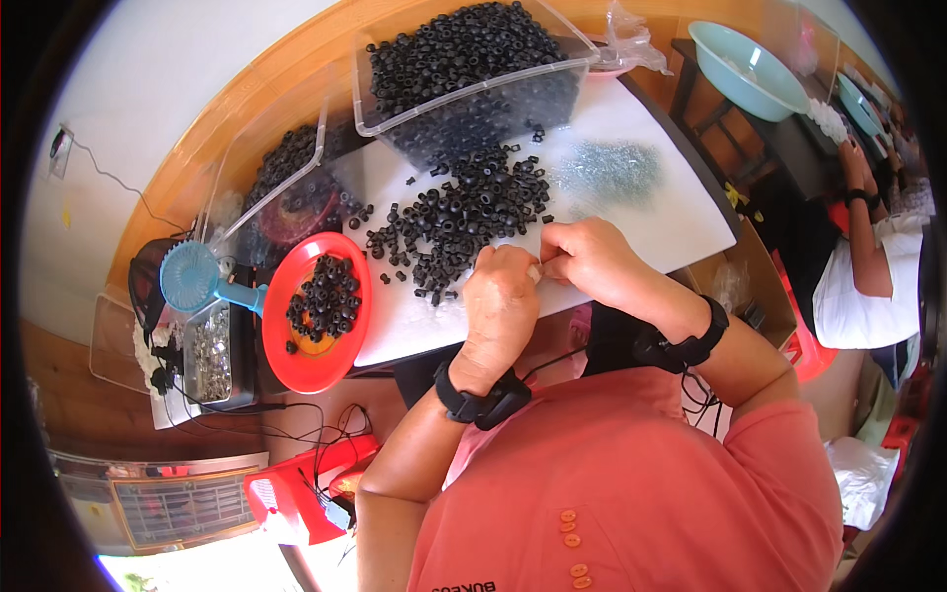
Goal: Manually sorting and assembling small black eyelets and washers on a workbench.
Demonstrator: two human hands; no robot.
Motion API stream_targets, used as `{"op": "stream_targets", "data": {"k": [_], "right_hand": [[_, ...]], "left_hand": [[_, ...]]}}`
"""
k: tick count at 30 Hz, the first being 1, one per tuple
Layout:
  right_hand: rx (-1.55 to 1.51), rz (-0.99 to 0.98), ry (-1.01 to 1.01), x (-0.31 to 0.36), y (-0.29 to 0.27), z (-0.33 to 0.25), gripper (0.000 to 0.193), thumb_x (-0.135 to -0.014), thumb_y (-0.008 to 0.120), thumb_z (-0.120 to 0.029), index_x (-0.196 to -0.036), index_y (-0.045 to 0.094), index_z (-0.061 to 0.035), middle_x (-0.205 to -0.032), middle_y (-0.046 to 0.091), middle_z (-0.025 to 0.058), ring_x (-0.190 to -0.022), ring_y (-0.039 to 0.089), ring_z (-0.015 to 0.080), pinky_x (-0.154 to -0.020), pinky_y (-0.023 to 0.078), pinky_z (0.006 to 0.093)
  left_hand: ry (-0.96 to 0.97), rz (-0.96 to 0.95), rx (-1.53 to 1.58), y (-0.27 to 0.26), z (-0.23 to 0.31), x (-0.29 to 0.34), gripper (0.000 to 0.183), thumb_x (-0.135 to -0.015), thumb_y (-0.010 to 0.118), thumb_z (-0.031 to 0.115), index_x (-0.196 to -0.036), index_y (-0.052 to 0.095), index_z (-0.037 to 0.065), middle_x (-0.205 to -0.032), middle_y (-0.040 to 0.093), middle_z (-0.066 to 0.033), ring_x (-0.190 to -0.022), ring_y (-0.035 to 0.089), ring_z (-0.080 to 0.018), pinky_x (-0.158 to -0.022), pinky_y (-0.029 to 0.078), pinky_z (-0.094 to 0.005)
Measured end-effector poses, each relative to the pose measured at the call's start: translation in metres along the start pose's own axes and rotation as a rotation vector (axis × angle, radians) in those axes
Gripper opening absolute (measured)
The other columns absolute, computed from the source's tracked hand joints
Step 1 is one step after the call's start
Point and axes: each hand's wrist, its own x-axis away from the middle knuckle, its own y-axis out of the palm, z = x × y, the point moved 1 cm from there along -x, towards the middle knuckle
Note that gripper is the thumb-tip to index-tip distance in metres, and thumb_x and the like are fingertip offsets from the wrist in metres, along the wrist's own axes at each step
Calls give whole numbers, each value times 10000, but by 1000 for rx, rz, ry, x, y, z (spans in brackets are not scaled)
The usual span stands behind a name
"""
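Both hands meet over the near edge of the white work surface (631, 232), fingertips almost touching. My left hand (501, 296) is closed, and a small pale bit shows at its fingertips. In a pinch beside it is my right hand (589, 259); whatever its fingers hold is hidden. Just beyond them spreads a pile of small black plastic parts (473, 207), some round and some like short sleeves. To the right of that pile lies a heap of thin, silvery metal pieces (612, 174), too fine to name. A red plate (278, 340) with black round parts stands at the left.
A clear plastic bin (395, 126) full of black parts stands at the back, another clear bin (268, 192) left of it. A blue handheld fan (192, 278) sits beside the plate. At right are a light-blue basin (735, 84) and a co-worker's arm (868, 237).
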Motion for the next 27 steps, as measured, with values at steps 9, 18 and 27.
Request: {"op": "stream_targets", "data": {"k": [9, 18, 27], "right_hand": [[6, 20, -68, 5, 0, 9, 117, -808, 713, -184, -809, 664, -79, -738, 675, 139, -743, 661, 362, -644, 477, 479], [156, 42, -110, 5, 7, 8, 109, -822, 702, -196, -824, 680, -89, -735, 678, 132, -749, 667, 362, -655, 495, 475], [134, -107, -9, -7, 2, 4, 114, -781, 704, -177, -825, 705, -71, -782, 688, 163, -783, 668, 383, -680, 495, 496]], "left_hand": [[-235, -119, 359, -7, -7, -3, 99, -822, 685, 5, -914, 714, 27, -806, 668, -110, -747, 624, -236, -695, 508, -347], [-390, -187, 454, -12, -13, -1, 99, -832, 693, -2, -929, 710, 1, -796, 652, -82, -730, 624, -148, -689, 504, -278], [-335, -264, 339, -13, -15, -2, 143, -879, 665, 9, -1013, 712, -8, -846, 697, -28, -796, 610, -80, -749, 492, -247]]}}
